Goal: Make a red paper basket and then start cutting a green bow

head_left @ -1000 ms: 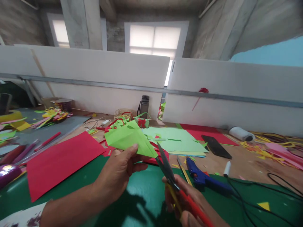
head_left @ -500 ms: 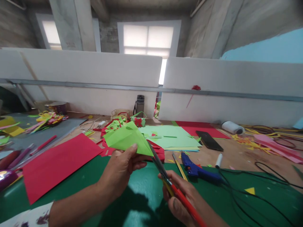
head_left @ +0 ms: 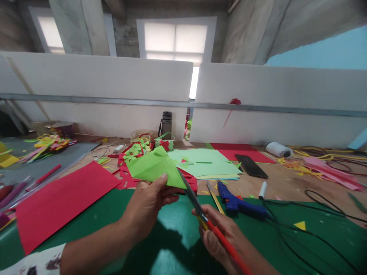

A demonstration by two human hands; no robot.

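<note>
My left hand (head_left: 149,204) pinches a folded piece of bright green paper (head_left: 156,166) between thumb and fingers, above the green mat (head_left: 163,252). In my right hand (head_left: 222,236) is a pair of scissors (head_left: 197,206) with red and yellow handles, its blades pointing up and to the left. The blades lie along the right edge of the green paper; whether they have paper between them I cannot tell. Behind the folded piece lie red paper scraps (head_left: 189,177) and pale green sheets (head_left: 206,158).
To the right are a blue glue gun (head_left: 241,204), a yellow cutter knife (head_left: 215,196), a black phone (head_left: 251,166) and a black cord (head_left: 286,240). A red sheet (head_left: 69,200) lies left. A grey bottle (head_left: 166,125) stands at the back near the white partition (head_left: 114,80).
The view has shifted slightly, so the table things sit a little further left and higher. Both hands, the green paper and the scissors keep nearly the same pose.
</note>
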